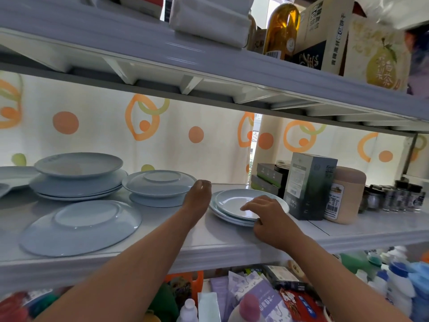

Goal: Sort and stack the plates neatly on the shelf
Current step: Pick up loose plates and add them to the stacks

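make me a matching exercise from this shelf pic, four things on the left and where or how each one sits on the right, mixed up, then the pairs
Things
1. large plate
2. right-hand stack of plates
3. oil bottle
4. tan canister

Places or states
A. on the shelf above, beside cardboard boxes
B. lying alone, upside down, at the front left of the plate shelf
C. standing just right of the dark green carton
D. under the right hand, right side up

Pairs: 1-B, 2-D, 3-A, 4-C
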A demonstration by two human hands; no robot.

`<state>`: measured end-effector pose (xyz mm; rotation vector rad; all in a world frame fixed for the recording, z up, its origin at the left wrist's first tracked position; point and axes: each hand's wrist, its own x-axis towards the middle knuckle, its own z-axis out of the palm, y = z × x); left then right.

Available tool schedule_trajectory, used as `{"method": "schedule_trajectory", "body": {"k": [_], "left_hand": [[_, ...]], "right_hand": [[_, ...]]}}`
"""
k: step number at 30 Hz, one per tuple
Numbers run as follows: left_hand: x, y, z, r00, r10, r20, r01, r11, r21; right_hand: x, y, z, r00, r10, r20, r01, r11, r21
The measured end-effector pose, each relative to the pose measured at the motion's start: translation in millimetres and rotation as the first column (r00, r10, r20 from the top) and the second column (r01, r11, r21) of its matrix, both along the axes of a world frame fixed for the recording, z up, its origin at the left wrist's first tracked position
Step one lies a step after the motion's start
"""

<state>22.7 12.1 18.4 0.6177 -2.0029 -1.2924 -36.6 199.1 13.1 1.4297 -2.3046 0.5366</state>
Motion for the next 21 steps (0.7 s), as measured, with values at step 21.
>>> {"method": "schedule_trajectory", "body": {"k": [21], "left_hand": [[140,-82,9,0.967,0.252,0.048,-0.193,0.836,-0.513]], "right_hand": [[62,-157,-26,0.885,0.129,0.448,0.082,0.903,-0.422]]}}
